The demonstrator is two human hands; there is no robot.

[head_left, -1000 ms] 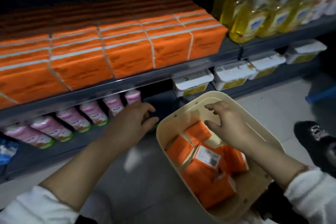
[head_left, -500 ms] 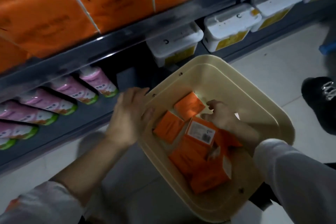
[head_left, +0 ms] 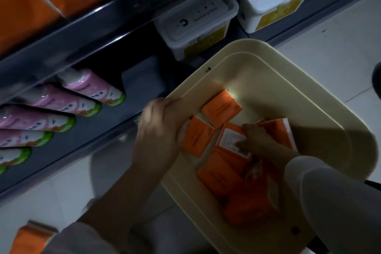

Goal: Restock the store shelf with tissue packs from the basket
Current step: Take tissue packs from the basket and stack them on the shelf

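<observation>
A cream plastic basket (head_left: 268, 64) stands on the floor in front of the shelf and holds several orange tissue packs (head_left: 221, 108). My left hand (head_left: 158, 130) is at the basket's left rim, fingers curled over the edge and thumb beside an orange pack (head_left: 195, 140). My right hand (head_left: 255, 138) reaches down among the packs, its fingers curled on a tissue pack with a white label (head_left: 229, 137). More orange tissue packs (head_left: 31, 6) fill the upper shelf at top left.
Pink tubes with green caps (head_left: 92, 88) lie in a row on the lower shelf, left of the basket. White lidded tubs (head_left: 195, 20) stand on that shelf behind the basket. One orange pack (head_left: 31, 237) shows at the bottom left. A dark shoe (head_left: 377, 80) is at the right edge.
My view has tilted down toward the basket. My right hand sank from above the basket in among the packs. My left hand moved from beside the basket onto its left rim.
</observation>
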